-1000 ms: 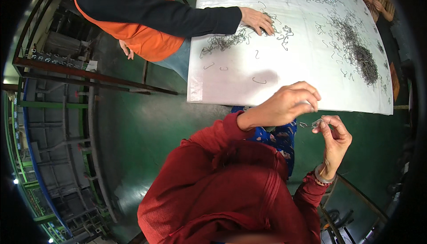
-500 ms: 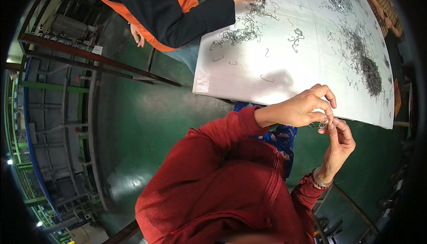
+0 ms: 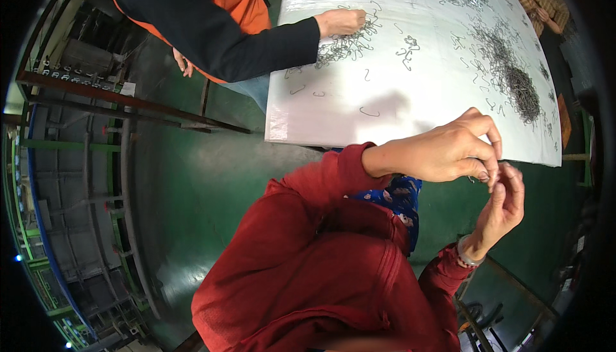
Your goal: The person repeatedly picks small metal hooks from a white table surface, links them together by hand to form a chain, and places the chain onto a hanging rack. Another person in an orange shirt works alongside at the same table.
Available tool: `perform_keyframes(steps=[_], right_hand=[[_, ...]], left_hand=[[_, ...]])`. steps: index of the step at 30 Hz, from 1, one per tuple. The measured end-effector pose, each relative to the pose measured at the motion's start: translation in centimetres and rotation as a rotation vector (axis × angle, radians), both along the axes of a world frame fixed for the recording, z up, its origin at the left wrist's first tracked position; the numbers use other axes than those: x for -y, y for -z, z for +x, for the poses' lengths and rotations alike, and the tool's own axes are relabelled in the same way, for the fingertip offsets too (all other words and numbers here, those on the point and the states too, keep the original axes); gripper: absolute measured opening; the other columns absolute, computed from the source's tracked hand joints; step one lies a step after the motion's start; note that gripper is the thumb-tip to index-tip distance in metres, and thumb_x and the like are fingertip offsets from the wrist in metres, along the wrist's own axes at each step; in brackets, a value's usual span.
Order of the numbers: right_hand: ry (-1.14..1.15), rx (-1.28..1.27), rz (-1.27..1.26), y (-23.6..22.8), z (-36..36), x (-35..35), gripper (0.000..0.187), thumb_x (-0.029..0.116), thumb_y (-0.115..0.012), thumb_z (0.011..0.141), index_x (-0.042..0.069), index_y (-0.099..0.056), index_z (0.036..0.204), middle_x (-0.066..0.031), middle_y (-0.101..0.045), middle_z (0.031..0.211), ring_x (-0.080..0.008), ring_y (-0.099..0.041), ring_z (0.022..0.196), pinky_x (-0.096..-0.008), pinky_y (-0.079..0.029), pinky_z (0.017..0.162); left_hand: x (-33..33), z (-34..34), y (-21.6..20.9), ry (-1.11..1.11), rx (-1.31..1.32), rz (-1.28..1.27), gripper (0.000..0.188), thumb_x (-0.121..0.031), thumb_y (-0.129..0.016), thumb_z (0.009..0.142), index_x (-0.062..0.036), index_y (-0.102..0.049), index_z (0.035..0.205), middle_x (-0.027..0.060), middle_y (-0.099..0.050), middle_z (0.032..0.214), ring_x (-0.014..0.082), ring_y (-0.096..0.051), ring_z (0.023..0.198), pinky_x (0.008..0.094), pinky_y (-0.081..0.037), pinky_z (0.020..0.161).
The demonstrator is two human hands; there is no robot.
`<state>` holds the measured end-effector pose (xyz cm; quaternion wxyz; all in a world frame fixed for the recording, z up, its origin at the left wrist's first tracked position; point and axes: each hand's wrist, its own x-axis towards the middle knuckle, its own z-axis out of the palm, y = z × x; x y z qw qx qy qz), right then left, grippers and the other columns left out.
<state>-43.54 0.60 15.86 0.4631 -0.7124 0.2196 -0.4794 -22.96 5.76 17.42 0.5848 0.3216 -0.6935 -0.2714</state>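
Observation:
My left hand [image 3: 459, 150] reaches past the near edge of the white-covered table [image 3: 321, 118], thumb and fingers pinched. Thin grey wire pieces, like the hooks on the table, show faintly under its thumb. Against its fingertips come the fingers of my right hand [image 3: 504, 204], which is closed in a pinch and raised from below. What lies between the right fingertips is too small and hidden to make out. Loose wire hooks lie on the table: a dense pile [image 3: 521, 92] at the right, a small cluster [image 3: 409, 49] in the middle and a single hook [image 3: 369, 112] nearer me.
At the left of the table a co-worker in an orange vest and black sleeve [image 3: 282, 47] has a hand on another hook pile [image 3: 343, 48]. A second person [image 3: 542, 5] is at the far right. Metal racking [image 3: 77, 191] stands left, over a green floor [image 3: 186, 223].
My joined hands have shifted slightly right in the picture, and the wire between them shows less. The co-worker's hand has moved down onto the hook pile. The table sits further left and higher.

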Motion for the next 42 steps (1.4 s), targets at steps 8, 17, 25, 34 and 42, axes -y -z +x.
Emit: perform_keyframes(steps=[8, 17, 25, 34, 42], right_hand=[[-0.151, 0.294, 0.112, -0.4, -2.9, 2.2, 0.034, 0.019, -0.077, 0.079, 0.006, -0.047, 0.086, -0.0039, -0.049, 0.089, -0.0143, -0.049, 0.085, -0.0284, -0.041, 0.075], [0.104, 0.393, 0.013, -3.9, -3.9, 0.9, 0.03, 0.029, -0.076, 0.074, 0.016, -0.051, 0.085, -0.0064, -0.055, 0.097, -0.0165, -0.056, 0.079, -0.0282, -0.049, 0.077], [-0.041, 0.446, -0.094, -7.1, -6.9, 0.7, 0.021, 0.01, -0.068, 0.083, 0.014, -0.047, 0.085, 0.0, -0.045, 0.071, -0.0151, -0.042, 0.073, -0.0313, -0.041, 0.079], [0.374, 0.508, -0.33, -12.0, -17.7, -2.1, 0.03, 0.006, -0.055, 0.091, -0.004, -0.056, 0.12, -0.0197, -0.06, 0.102, -0.0339, -0.057, 0.108, -0.0469, -0.042, 0.104], [1.091, 0.224, -0.498, -15.9, -20.9, -9.8, 0.036, 0.004, -0.065, 0.087, -0.004, -0.06, 0.122, -0.0086, -0.068, 0.094, -0.0117, -0.062, 0.081, -0.0231, -0.049, 0.073]], left_hand=[[4.5, -1.7, -3.9, 0.333, 0.039, -0.155, 0.009, -0.019, -0.071, 0.08, -0.015, -0.074, 0.088, 0.0046, -0.056, 0.117, 0.0263, -0.041, 0.114, 0.0401, -0.031, 0.101], [6.8, -5.4, -6.6, 0.727, -0.215, -0.02, 0.012, -0.016, -0.072, 0.082, -0.0089, -0.076, 0.091, 0.0052, -0.063, 0.106, 0.0179, -0.053, 0.106, 0.0319, -0.046, 0.09], [7.3, -6.9, -6.5, 0.572, -0.292, -0.034, 0.027, -0.01, -0.073, 0.08, -0.006, -0.071, 0.108, 0.0086, -0.064, 0.109, 0.0177, -0.063, 0.094, 0.0275, -0.051, 0.082], [1.8, 10.8, 18.1, -1.011, 0.643, 0.417, 0.028, -0.026, -0.057, 0.092, -0.0018, -0.063, 0.08, 0.0192, -0.064, 0.083, 0.0348, -0.062, 0.077, 0.0419, -0.048, 0.068], [1.3, 19.1, 24.5, -1.032, 1.023, 0.439, 0.025, -0.02, -0.056, 0.09, 0.0011, -0.067, 0.082, 0.0135, -0.064, 0.071, 0.0298, -0.061, 0.062, 0.0403, -0.047, 0.055]])
